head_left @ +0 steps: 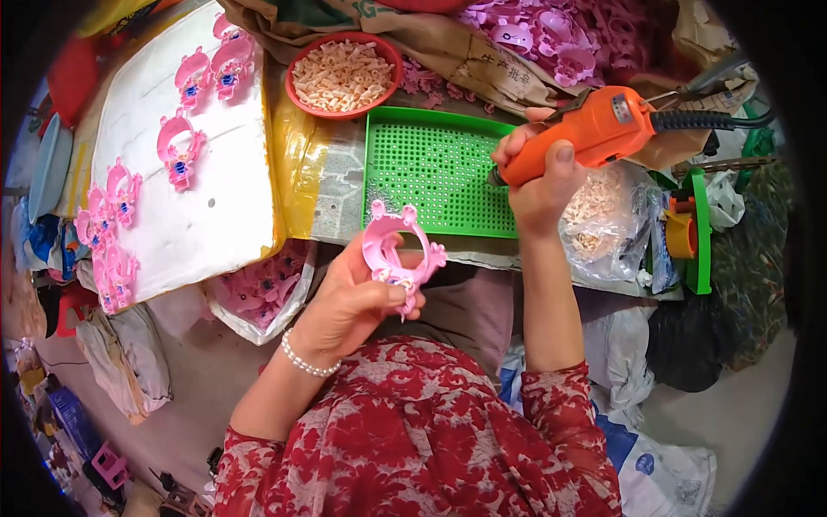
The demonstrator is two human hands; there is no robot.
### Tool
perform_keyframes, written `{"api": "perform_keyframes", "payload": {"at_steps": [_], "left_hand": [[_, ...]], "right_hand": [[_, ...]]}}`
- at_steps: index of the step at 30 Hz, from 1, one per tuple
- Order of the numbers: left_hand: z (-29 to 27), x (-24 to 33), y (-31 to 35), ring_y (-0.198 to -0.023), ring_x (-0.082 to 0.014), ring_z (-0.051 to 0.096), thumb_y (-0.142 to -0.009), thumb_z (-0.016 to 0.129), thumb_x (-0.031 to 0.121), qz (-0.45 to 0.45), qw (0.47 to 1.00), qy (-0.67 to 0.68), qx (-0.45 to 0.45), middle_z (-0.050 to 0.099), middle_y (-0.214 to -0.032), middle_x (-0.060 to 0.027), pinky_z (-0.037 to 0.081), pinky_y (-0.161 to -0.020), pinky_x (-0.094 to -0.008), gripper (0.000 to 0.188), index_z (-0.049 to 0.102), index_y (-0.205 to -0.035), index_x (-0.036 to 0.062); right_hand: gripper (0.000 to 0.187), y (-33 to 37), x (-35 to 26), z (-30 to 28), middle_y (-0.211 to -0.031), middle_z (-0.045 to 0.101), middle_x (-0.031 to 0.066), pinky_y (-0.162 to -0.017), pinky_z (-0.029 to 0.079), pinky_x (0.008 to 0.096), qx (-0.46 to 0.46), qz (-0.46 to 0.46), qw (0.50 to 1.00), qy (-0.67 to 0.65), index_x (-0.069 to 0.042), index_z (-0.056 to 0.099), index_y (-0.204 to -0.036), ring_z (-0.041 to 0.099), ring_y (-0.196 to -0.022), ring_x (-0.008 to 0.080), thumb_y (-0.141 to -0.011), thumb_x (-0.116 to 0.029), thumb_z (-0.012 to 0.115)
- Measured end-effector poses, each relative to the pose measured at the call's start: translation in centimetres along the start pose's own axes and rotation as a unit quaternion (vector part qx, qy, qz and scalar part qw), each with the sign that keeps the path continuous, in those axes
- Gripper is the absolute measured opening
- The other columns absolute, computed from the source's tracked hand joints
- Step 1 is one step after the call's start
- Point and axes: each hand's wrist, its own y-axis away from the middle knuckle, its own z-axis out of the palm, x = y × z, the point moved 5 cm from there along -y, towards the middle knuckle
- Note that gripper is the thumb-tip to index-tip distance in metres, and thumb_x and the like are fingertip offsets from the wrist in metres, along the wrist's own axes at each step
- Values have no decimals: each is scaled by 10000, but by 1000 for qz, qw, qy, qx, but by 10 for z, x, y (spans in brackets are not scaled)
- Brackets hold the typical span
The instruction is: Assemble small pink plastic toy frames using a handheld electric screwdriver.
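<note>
Left hand (351, 297) at frame centre, thumb and fingers clamped on a pink plastic piece (403, 277) with an open ring shape, thumb pressed on its lower part, ring pointing up. Piece is held in the air, overlapping the lower left corner of the green perforated tray (439, 177) in view. Right hand (543, 196), right of centre, closed around an orange power tool (594, 133); tool's tip points lower left, in front of the tray's right end; black cable (711, 121) runs off toward the right edge. Piece and tool well apart. Upper left: white board (228, 181) carrying several similar pink pieces (180, 155), loosely grouped, with blue marks. Just above the tray's left end, red bowl (290, 95) full of small pale parts (343, 76). Clear plastic bag (603, 220) with more pale parts right of the tray, on the surface (345, 185). Big pile of pink-purple parts (560, 39) along the top, more pink parts (258, 289) in a white-edged container below the board. Yellow ring-shaped item (680, 234) at right. Pearl-like bracelet (310, 362) on left wrist; red patterned garment (413, 431) fills bottom centre.
</note>
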Motion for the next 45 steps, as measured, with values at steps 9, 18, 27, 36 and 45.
{"api": "perform_keyframes", "payload": {"at_steps": [9,18,27,36,45], "left_hand": [[12,-14,-1,-829,-147,617,-751,633,-60,-64,997,-50,-7,571,-1033,-82,532,-715,-273,564,373,-1240,45],[18,-24,-5,-849,-171,626,-735,670,-58,-65,996,-37,-37,568,-1070,-99,542,-750,-299,621,353,-1259,44],[17,-25,-6,-842,-181,639,-754,644,-78,-82,995,-42,-30,558,-1077,-96,552,-669,-249,599,341,-1256,38],[10,-27,-7,-806,-186,653,-792,618,-30,-86,993,-83,-2,577,-1064,-96,542,-615,-229,531,355,-1247,41],[4,-25,-5,-784,-241,662,-780,607,-47,-29,996,-82,35,600,-994,-118,554,-627,-273,518,375,-1236,33]], "right_hand": [[646,-3,12,-1,-681,502,76,-561,440,315,4,-15,1000,-15,-8,473,-1048,504,-580,193,-787,-595,543],[656,-4,15,-1,-683,501,69,-584,440,329,13,-9,1000,-10,-32,475,-1021,504,-594,197,-761,-629,554],[657,-5,15,2,-681,501,69,-570,441,315,14,-11,1000,-3,-19,471,-1033,509,-580,198,-772,-616,554],[671,-3,7,5,-687,505,69,-579,441,320,-4,-14,1000,-11,-15,468,-1041,505,-581,195,-779,-628,541],[774,13,-35,19,-719,514,43,-639,422,338,-42,-3,996,-73,-47,489,-1103,495,-618,179,-752,-736,452]]}}
